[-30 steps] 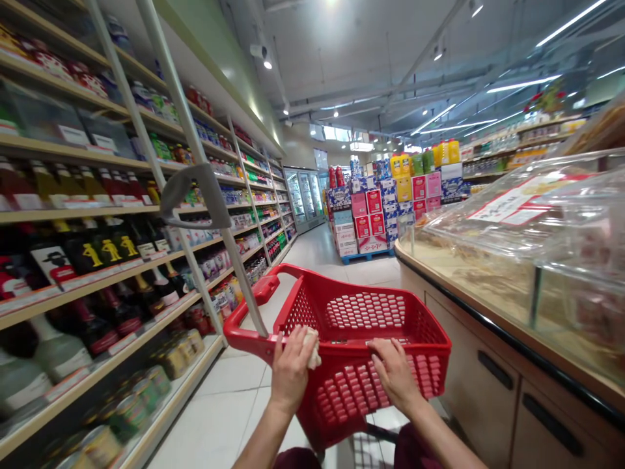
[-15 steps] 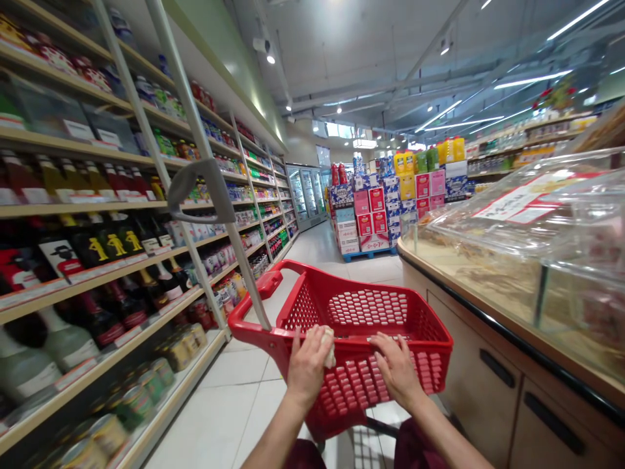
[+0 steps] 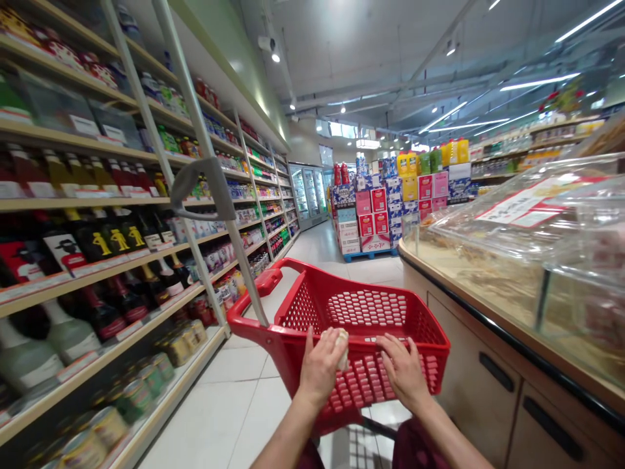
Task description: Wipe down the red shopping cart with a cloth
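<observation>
A red plastic shopping cart stands sideways in front of me, its perforated basket holding nothing that I can see. My left hand is closed on a pale, crumpled cloth and presses it against the near rim. Farther right along that rim, my right hand has its fingers bent over the edge, gripping the cart. A grey metal pole with a grey plastic loop handle rises at the cart's left end, beside the cart's red push handle.
Shelves of bottles and cans run along the left. On the right is a wooden counter with clear plastic packages. Stacked drink boxes stand on a blue pallet ahead, with glass-door fridges beyond.
My left hand has slid right along the rim with the cloth, nearer my right hand. My right hand has shifted slightly right and still grips the rim.
</observation>
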`<state>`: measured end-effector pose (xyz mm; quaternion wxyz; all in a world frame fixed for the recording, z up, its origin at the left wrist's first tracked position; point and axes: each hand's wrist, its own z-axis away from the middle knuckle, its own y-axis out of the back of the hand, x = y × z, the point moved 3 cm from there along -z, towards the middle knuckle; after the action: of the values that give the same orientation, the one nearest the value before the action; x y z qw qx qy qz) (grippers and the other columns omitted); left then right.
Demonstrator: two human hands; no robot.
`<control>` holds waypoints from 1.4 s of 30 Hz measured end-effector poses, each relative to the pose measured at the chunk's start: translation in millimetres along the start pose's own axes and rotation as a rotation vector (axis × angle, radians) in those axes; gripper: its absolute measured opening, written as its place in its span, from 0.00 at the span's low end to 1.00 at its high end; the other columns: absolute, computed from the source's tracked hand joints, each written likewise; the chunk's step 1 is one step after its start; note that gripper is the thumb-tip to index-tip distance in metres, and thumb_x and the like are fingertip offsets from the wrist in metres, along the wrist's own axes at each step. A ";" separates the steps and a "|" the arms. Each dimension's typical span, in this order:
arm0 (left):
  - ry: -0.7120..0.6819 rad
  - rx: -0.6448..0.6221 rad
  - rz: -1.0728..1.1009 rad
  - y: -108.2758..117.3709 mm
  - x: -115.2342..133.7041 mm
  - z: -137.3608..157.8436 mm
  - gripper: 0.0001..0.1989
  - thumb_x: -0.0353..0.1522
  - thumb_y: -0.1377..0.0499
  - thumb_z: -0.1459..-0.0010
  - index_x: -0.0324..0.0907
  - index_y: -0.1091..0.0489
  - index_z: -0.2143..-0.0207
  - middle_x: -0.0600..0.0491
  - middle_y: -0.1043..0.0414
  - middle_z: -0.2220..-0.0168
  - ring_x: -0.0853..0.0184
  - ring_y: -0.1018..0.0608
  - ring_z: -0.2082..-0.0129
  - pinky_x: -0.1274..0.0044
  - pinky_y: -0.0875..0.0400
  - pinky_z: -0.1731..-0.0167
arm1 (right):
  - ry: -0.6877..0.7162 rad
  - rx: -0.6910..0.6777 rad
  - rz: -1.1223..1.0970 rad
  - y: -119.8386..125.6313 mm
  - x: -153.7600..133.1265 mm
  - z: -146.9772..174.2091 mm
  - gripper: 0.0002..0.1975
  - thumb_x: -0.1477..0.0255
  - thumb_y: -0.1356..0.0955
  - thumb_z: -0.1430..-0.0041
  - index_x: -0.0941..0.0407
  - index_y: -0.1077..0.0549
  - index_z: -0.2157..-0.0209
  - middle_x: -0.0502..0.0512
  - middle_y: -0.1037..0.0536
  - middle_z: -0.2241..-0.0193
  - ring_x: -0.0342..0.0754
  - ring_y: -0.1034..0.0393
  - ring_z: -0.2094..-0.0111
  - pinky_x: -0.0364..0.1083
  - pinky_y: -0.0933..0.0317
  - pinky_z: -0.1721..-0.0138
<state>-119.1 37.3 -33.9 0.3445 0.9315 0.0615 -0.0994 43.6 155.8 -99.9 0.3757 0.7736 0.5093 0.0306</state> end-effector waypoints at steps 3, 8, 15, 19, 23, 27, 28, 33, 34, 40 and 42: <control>0.093 0.039 -0.055 18.0 -30.8 2.9 0.18 0.25 0.52 0.45 0.50 0.35 0.54 0.53 0.31 0.52 0.66 0.30 0.52 0.64 0.69 0.43 | -0.048 0.015 0.012 4.3 3.5 0.8 0.14 0.71 0.44 0.42 0.53 0.32 0.58 0.54 0.26 0.58 0.51 0.36 0.52 0.62 0.56 0.49; 0.171 0.043 -0.089 25.5 -39.4 6.5 0.18 0.24 0.52 0.45 0.48 0.34 0.55 0.52 0.31 0.52 0.66 0.30 0.52 0.64 0.68 0.43 | -0.093 0.034 0.020 4.4 1.3 3.5 0.15 0.70 0.44 0.43 0.54 0.31 0.60 0.55 0.27 0.57 0.52 0.38 0.51 0.63 0.57 0.48; 0.063 0.010 -0.002 11.2 -14.0 3.5 0.17 0.27 0.51 0.45 0.51 0.36 0.54 0.54 0.31 0.53 0.68 0.30 0.53 0.65 0.66 0.43 | -0.129 -0.005 0.024 8.1 4.3 4.0 0.15 0.70 0.44 0.43 0.52 0.31 0.60 0.54 0.27 0.57 0.52 0.38 0.51 0.63 0.57 0.49; 0.271 0.049 -0.054 29.5 -52.7 5.0 0.17 0.26 0.53 0.44 0.49 0.36 0.54 0.51 0.31 0.53 0.65 0.30 0.53 0.59 0.65 0.44 | -0.138 0.024 0.041 7.2 4.2 6.2 0.15 0.69 0.44 0.44 0.53 0.31 0.60 0.55 0.27 0.56 0.52 0.39 0.51 0.63 0.57 0.49; 0.107 -0.032 -0.005 10.0 -20.9 2.1 0.17 0.27 0.51 0.44 0.51 0.36 0.54 0.55 0.30 0.53 0.68 0.30 0.53 0.64 0.63 0.43 | -0.141 0.015 0.053 3.9 2.7 7.3 0.15 0.70 0.44 0.44 0.54 0.32 0.59 0.56 0.28 0.55 0.52 0.40 0.50 0.63 0.57 0.49; 0.031 -0.022 0.011 5.8 -13.4 0.5 0.18 0.27 0.51 0.45 0.52 0.37 0.53 0.56 0.30 0.54 0.69 0.30 0.54 0.65 0.66 0.43 | -0.093 -0.032 0.043 5.7 4.9 7.6 0.15 0.70 0.44 0.44 0.52 0.33 0.57 0.54 0.28 0.55 0.52 0.39 0.50 0.64 0.58 0.49; 0.070 0.003 -0.001 11.5 -23.7 1.0 0.18 0.27 0.51 0.45 0.52 0.36 0.54 0.56 0.30 0.54 0.68 0.30 0.54 0.64 0.67 0.43 | -0.087 -0.031 0.041 6.3 5.8 7.9 0.15 0.70 0.44 0.44 0.52 0.33 0.57 0.54 0.28 0.54 0.52 0.39 0.50 0.64 0.59 0.48; 0.264 0.056 -0.072 27.9 -52.5 2.1 0.17 0.26 0.53 0.44 0.48 0.35 0.55 0.51 0.30 0.54 0.65 0.29 0.54 0.60 0.66 0.44 | -0.070 0.016 0.042 5.7 8.8 10.8 0.16 0.71 0.44 0.44 0.52 0.33 0.57 0.55 0.29 0.54 0.52 0.40 0.49 0.64 0.59 0.48; 0.217 0.028 -0.056 22.9 -43.1 1.0 0.17 0.26 0.53 0.44 0.49 0.35 0.55 0.52 0.30 0.54 0.66 0.29 0.54 0.62 0.65 0.43 | -0.069 0.020 0.044 5.4 9.4 11.3 0.16 0.71 0.44 0.44 0.52 0.33 0.57 0.55 0.29 0.54 0.52 0.40 0.49 0.65 0.59 0.48; -0.001 -0.034 -0.010 5.5 -11.2 -5.2 0.18 0.26 0.51 0.46 0.51 0.36 0.54 0.56 0.29 0.55 0.69 0.29 0.54 0.65 0.67 0.42 | -0.058 -0.012 0.046 6.0 13.4 11.6 0.17 0.72 0.44 0.45 0.51 0.33 0.56 0.54 0.29 0.54 0.52 0.39 0.49 0.65 0.56 0.49; 0.120 0.005 -0.050 15.7 -32.9 -4.1 0.18 0.26 0.52 0.46 0.49 0.35 0.55 0.53 0.29 0.54 0.67 0.29 0.55 0.62 0.67 0.43 | -0.061 -0.003 0.047 5.9 13.6 11.8 0.17 0.72 0.44 0.45 0.51 0.33 0.56 0.55 0.29 0.54 0.52 0.40 0.49 0.65 0.57 0.48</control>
<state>-147.7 26.6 -13.5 0.3351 0.9349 0.1050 -0.0520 59.7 159.1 -109.3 0.3911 0.7854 0.4796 0.0166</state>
